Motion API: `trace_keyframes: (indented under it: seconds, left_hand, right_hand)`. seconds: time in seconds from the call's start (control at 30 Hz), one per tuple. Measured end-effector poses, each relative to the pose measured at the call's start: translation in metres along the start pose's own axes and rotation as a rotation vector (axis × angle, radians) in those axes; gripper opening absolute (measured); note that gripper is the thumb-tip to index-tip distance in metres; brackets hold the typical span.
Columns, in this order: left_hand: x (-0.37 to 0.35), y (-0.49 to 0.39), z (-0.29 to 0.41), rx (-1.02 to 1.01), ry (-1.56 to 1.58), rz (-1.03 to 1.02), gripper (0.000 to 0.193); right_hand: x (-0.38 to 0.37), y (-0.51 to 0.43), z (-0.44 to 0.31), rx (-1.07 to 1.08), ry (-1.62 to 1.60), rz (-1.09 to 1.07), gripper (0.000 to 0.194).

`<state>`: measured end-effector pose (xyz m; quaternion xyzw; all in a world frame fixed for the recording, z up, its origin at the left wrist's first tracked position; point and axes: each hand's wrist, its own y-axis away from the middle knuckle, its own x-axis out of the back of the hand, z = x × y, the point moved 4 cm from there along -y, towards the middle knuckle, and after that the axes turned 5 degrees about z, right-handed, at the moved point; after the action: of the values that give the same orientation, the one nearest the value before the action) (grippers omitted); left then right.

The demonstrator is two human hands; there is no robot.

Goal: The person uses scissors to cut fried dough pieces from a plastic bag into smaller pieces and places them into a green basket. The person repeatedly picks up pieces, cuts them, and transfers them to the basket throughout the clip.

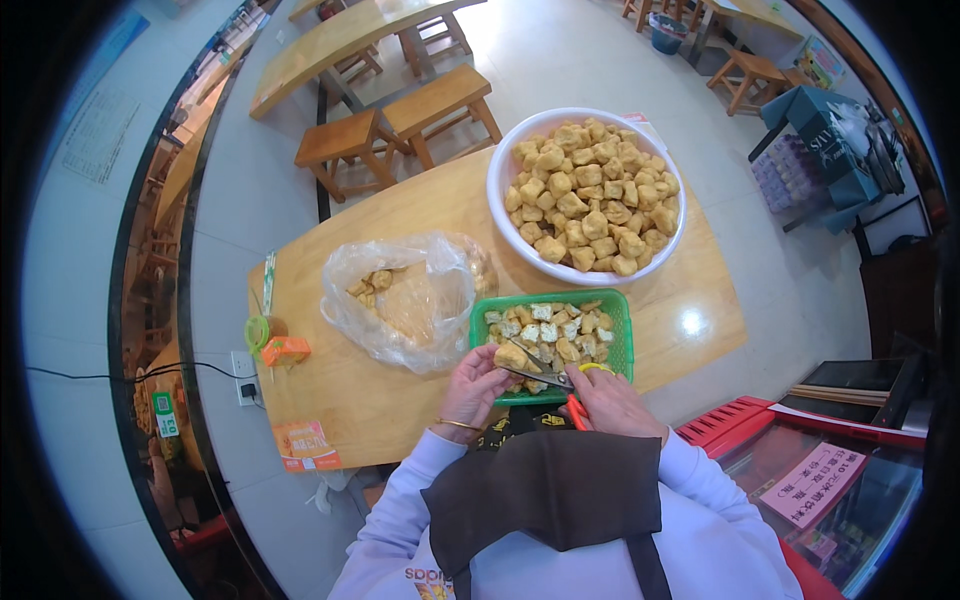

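My left hand (475, 384) pinches a golden fried tofu puff (512, 355) over the near left part of a green plastic basket (625, 322). In my right hand (611, 401) is a pair of scissors (576, 411) with red and yellow handles. Their blades are spread at the puff, one on each side as far as I can see. Cut tofu pieces (549, 332) with white insides lie in the basket. Beyond it, a large white basin (498, 217) is heaped with whole tofu puffs (589, 199). A clear plastic bag (442, 330) left of the basket holds a few more puffs.
Everything stands on a wooden table (375, 420). At its left edge are an orange packet (286, 350), a green-rimmed jar (257, 334) and an orange printed card (306, 445). Wooden stools (337, 142) stand behind the table. A red-framed glass-topped cooler (862, 517) is at my right.
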<state>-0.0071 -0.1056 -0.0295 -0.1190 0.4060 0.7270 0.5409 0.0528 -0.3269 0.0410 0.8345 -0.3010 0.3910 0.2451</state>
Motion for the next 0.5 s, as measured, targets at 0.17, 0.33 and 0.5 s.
trace_keyframes:
  seconds: [0.17, 0.33, 0.5]
  left_hand:
    - [-0.003, 0.001, -0.009, -0.014, -0.071, 0.039, 0.033]
    - [-0.007, 0.000, -0.011, 0.054, -0.073, 0.096, 0.031]
    - [0.000, -0.004, -0.018, 0.146, -0.021, 0.219, 0.025]
  right_hand:
    - [-0.006, -0.004, 0.003, -0.038, 0.011, -0.094, 0.056]
    - [-0.011, -0.004, 0.000, -0.020, -0.007, -0.059, 0.040]
    - [-0.017, -0.005, 0.001, -0.066, -0.073, -0.086, 0.040]
